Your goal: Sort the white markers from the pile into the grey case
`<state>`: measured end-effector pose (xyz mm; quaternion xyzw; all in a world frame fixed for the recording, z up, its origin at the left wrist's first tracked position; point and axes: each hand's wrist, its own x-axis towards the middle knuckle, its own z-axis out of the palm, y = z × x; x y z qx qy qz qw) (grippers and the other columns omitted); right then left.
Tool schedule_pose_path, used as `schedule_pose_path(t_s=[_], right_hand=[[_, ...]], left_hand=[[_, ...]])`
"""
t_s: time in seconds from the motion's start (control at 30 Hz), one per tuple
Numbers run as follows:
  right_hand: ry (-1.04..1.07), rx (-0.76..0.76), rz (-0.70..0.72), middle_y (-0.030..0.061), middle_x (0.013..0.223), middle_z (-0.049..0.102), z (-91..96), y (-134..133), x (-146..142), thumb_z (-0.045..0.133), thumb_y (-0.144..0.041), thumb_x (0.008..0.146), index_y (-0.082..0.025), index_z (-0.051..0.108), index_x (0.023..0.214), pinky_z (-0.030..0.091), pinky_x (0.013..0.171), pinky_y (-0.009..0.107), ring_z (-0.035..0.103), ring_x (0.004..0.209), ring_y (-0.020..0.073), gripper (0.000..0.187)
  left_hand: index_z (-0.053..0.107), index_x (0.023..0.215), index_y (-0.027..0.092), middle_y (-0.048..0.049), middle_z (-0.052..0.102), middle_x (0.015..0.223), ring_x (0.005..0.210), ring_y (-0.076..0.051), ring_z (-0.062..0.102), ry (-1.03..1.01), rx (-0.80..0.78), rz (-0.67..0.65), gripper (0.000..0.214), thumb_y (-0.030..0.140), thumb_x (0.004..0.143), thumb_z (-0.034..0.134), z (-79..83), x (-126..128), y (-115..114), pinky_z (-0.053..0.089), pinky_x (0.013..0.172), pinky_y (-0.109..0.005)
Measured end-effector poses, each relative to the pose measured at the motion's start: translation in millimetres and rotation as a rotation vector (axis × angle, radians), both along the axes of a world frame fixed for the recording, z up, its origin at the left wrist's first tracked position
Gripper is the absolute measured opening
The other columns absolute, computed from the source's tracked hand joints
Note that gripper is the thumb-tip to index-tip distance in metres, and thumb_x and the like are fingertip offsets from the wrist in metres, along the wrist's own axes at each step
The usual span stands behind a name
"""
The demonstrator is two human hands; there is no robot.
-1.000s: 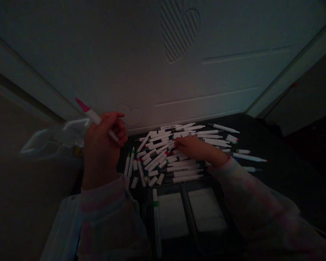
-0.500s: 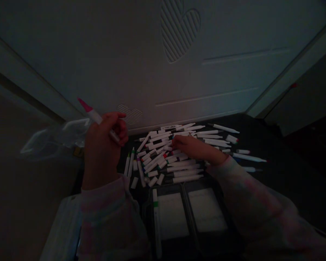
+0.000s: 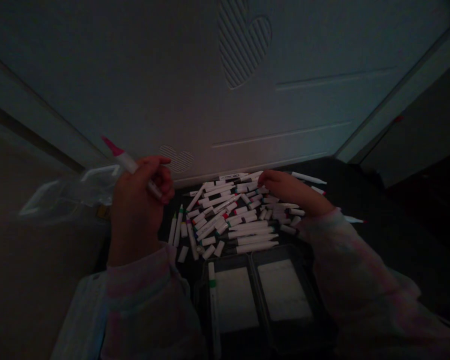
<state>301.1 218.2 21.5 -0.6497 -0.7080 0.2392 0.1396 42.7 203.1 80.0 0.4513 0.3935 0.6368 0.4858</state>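
Observation:
My left hand (image 3: pixel 138 200) is closed around a white marker (image 3: pixel 127 162), raised left of the pile, its bright pink tip pointing up and to the left. Loose white markers and caps (image 3: pixel 217 215) lie in a heap, several with coloured bands. At the heap's back right, my right hand (image 3: pixel 288 190) reaches down with its fingers bent together among the markers. Its fingertips are partly hidden, so what they hold cannot be made out. In front of the heap is a dark two-part case (image 3: pixel 254 280), and a marker with a green band (image 3: pixel 212 300) lies along its left side.
A pale door or panel with raised hearts (image 3: pixel 243 45) rises behind the dark surface (image 3: pixel 345 185). Clear plastic packaging (image 3: pixel 71 195) sits at the left. Below it, a pale ribbed object (image 3: pixel 82 315) lies beside my left sleeve. The light is very dim.
My right hand has moved right and slightly back over the heap, uncovering caps in the middle and covering markers at the right. My left hand still holds the pink-tipped marker, nearly unmoved.

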Motion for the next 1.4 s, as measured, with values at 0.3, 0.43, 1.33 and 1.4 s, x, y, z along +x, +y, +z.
schedule_pose_path(t_s=[0.3,0.43,1.33,1.4], right_hand=[[-0.266,-0.043,0.079,0.0107,0.103,0.064,-16.7,1.6,-15.7,0.033,-0.022,0.081,-0.017,0.057,0.099,0.037,0.078,0.035,0.058,0.093,0.0246,0.03],[-0.321,-0.021,0.099,0.0115,0.1,0.065,-24.5,1.8,-22.5,0.041,-0.023,0.078,-0.017,0.058,0.099,0.033,0.081,0.041,0.055,0.098,0.0289,0.028],[-0.439,-0.109,0.225,0.0093,0.1,0.066,-10.2,0.6,-18.6,0.035,-0.025,0.079,-0.018,0.065,0.089,0.035,0.077,0.036,0.056,0.098,0.0253,0.032],[-0.448,-0.112,0.249,0.0102,0.1,0.066,-10.1,0.0,-18.5,0.034,-0.026,0.08,-0.018,0.065,0.089,0.035,0.077,0.037,0.056,0.098,0.026,0.033]], left_hand=[[0.06,0.065,0.014,0.0025,0.045,0.051,0.04,-0.006,0.035,-0.011,-0.041,0.004,0.008,0.016,0.068,0.052,1.6,1.6,0.4,0.021,0.032,-0.018],[0.06,0.065,0.013,0.0022,0.044,0.05,0.041,-0.006,0.036,-0.013,-0.031,-0.003,0.01,0.015,0.07,0.051,1.6,0.6,0.2,0.022,0.032,-0.019],[0.059,0.065,0.015,0.0031,0.045,0.049,0.039,-0.006,0.035,-0.015,-0.028,-0.001,0.008,0.02,0.067,0.053,3.1,-0.7,0.5,0.02,0.031,-0.019],[0.059,0.065,0.016,0.0027,0.045,0.05,0.04,-0.006,0.035,-0.012,-0.036,-0.006,0.009,0.019,0.068,0.052,4.4,-0.1,-1.1,0.02,0.032,-0.02]])
